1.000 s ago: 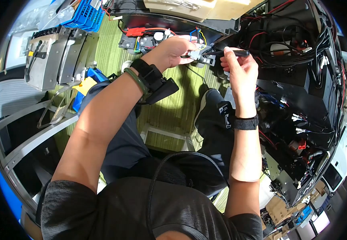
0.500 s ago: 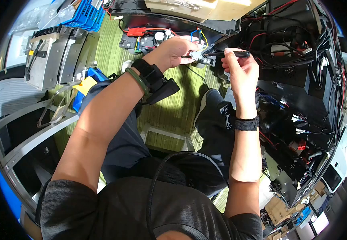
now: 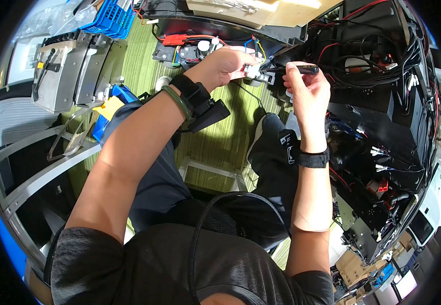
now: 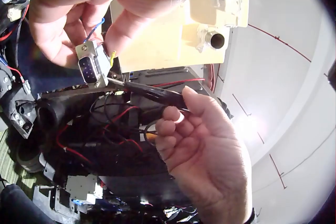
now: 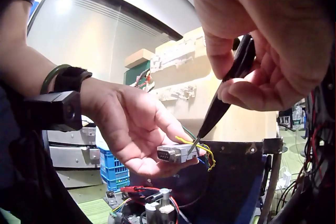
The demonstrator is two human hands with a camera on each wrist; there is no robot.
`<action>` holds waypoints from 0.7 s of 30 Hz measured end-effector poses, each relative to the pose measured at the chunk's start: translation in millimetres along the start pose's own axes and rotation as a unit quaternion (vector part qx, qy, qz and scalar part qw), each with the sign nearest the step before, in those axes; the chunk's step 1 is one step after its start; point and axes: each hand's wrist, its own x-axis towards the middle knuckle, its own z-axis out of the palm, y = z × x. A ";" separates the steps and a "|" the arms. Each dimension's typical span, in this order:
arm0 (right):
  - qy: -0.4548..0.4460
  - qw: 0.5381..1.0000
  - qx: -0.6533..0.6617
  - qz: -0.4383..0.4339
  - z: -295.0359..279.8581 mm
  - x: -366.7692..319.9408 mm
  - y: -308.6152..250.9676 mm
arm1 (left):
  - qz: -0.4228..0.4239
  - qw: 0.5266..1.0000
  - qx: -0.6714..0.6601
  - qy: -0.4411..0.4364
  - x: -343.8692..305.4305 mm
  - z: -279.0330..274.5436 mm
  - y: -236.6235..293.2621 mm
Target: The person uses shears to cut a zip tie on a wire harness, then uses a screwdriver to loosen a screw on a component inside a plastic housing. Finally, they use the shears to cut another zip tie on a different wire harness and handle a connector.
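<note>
In the head view my left hand [image 3: 230,65] pinches a grey serial connector [image 3: 259,75]. Its metal face with several pins, and the blue and yellow wires behind it, show clearly on the connector [image 4: 92,65] in the left wrist view. Between thumb and fingers my right hand [image 3: 309,94] holds a slim black screwdriver [image 3: 307,69]. In the right wrist view the screwdriver [image 5: 216,109] points down, with its thin metal tip right at the side of the connector [image 5: 178,154], near the yellow wire [image 5: 210,157].
Behind the left hand sits a board with red leads and cylindrical parts [image 3: 202,47]. A black chassis full of cables [image 3: 368,66] stands close on the right. Beige blocks [image 3: 261,11] lie beyond the hands. A blue basket [image 3: 109,20] and metal boxes [image 3: 70,76] are at left.
Both hands keep their holds, with the screwdriver tip staying at the connector. Hands and surroundings shift only slightly in the head view.
</note>
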 end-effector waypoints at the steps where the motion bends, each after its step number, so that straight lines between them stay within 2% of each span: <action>1: 0.000 1.000 0.000 0.000 0.0 -0.1 -0.1 | 0.002 0.999 -0.022 -0.025 2.8 -2.6 -0.9; 3: 0.002 1.000 -0.010 -0.001 0.3 -0.1 -0.5 | 0.003 0.998 -0.043 -0.049 7.9 -6.4 -4.4; 8: 0.029 0.999 0.022 -0.011 4.1 -1.4 -1.4 | 0.002 1.000 -0.025 -0.011 3.8 -1.5 -2.2; 21: 0.024 0.999 0.021 -0.022 4.9 -2.4 -2.2 | 0.009 1.000 -0.022 -0.003 4.1 0.7 -3.3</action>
